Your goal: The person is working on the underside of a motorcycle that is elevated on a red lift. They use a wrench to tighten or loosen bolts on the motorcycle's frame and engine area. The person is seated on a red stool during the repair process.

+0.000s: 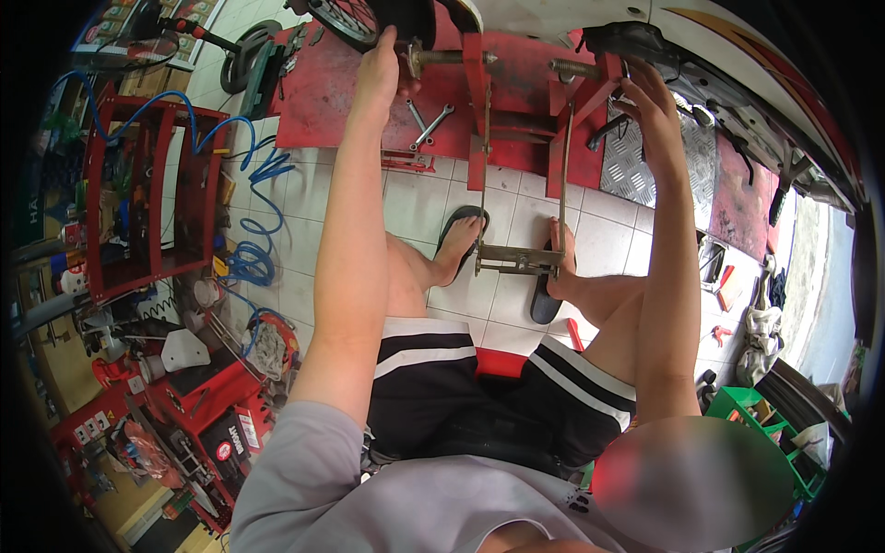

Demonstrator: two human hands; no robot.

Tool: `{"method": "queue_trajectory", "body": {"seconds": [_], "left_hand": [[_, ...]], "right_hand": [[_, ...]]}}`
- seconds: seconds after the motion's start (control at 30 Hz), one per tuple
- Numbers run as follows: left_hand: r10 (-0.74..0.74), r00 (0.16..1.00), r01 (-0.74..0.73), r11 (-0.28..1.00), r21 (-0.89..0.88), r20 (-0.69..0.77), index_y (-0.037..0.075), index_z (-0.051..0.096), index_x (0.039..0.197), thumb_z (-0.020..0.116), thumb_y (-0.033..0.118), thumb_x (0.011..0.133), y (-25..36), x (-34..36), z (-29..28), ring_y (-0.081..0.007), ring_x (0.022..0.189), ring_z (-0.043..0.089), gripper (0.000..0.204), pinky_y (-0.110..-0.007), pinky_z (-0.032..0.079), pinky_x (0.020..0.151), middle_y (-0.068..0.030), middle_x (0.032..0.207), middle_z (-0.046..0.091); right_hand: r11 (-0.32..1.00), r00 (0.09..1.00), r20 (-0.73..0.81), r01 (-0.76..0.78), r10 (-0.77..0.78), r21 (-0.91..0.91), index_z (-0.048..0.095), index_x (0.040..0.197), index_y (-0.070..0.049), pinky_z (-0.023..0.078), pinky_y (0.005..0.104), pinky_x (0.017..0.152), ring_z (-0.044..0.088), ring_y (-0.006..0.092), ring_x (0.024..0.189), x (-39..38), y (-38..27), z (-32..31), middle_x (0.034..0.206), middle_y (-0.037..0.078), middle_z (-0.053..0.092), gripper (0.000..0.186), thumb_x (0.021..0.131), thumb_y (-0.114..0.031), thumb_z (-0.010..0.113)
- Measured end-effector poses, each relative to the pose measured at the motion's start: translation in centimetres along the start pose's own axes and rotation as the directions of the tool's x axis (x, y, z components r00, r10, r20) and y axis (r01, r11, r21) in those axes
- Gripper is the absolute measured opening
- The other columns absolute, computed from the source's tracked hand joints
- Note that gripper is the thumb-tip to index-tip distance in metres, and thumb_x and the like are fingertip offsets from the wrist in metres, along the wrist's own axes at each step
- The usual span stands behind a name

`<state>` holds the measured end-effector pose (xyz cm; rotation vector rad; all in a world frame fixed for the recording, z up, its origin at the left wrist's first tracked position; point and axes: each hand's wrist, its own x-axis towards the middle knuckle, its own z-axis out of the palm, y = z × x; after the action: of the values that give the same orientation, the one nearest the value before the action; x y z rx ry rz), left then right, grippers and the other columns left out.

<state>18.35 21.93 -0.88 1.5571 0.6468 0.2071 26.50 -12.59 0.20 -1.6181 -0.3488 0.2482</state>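
Observation:
A red vise-like clamp stand (521, 126) with two facing threaded screws stands on a red work platform (313, 101). My left hand (385, 72) is at the outer end of the left clamp screw (447, 57), thumb above it and curled fingers below; part of the grip is hidden. Beside the outer side of the right jaw, near the right clamp screw (573, 67), my right hand (653, 101) has its fingers bent and apart, with no held thing visible. Metal rods run down from the stand to a foot pedal bar (518, 258) between my feet.
Two wrenches (429, 124) lie on the platform. A spoked wheel (346, 20) is beyond my left hand, and a motorbike body (737, 83) at the far right. Left are a red metal rack (115, 198) and a coiled blue hose (249, 258). A green crate (756, 410) sits at lower right.

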Motion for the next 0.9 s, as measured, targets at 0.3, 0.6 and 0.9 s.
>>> {"method": "queue_trajectory", "body": {"seconds": [0.3, 0.6, 0.9], "left_hand": [[-0.056, 0.996, 0.054, 0.998, 0.021, 0.065, 0.007, 0.062, 0.107, 0.037, 0.052, 0.094, 0.6, -0.4, -0.3, -0.0139, 0.061, 0.057, 0.053, -0.029, 0.048, 0.061, -0.0025, 0.080, 0.064], [-0.067, 0.997, 0.068, 0.996, -0.049, 0.034, 0.001, 0.061, 0.093, 0.039, 0.050, 0.093, 0.2, 0.0, -0.3, -0.0166, 0.043, 0.056, 0.053, -0.028, 0.043, 0.042, -0.0072, 0.060, 0.060], [-0.081, 0.995, 0.083, 0.995, -0.046, 0.057, 0.001, 0.061, 0.088, 0.039, 0.048, 0.094, 0.6, -0.4, -0.6, -0.0174, 0.047, 0.059, 0.052, -0.027, 0.040, 0.042, -0.0084, 0.065, 0.062]], "right_hand": [[1.000, 1.000, -0.004, 0.010, -0.010, -0.002, 0.048, 0.133, -0.005, 0.045, 0.0304, 0.090, 0.054, 0.0175, 0.112, 0.1, 0.1, 0.0, 0.129, 0.010, 0.054, 0.045, 0.091, -0.018, 0.055], [1.000, 1.000, 0.008, 0.011, -0.011, 0.020, 0.048, 0.133, -0.005, 0.046, 0.0303, 0.089, 0.054, 0.0174, 0.112, 0.1, 0.2, 0.0, 0.128, 0.010, 0.055, 0.044, 0.091, -0.018, 0.055], [1.000, 1.000, -0.012, 0.017, -0.017, 0.012, 0.049, 0.131, -0.005, 0.046, 0.0302, 0.088, 0.055, 0.0166, 0.109, 0.1, 0.0, 0.2, 0.125, 0.010, 0.056, 0.044, 0.090, -0.018, 0.055]]}}
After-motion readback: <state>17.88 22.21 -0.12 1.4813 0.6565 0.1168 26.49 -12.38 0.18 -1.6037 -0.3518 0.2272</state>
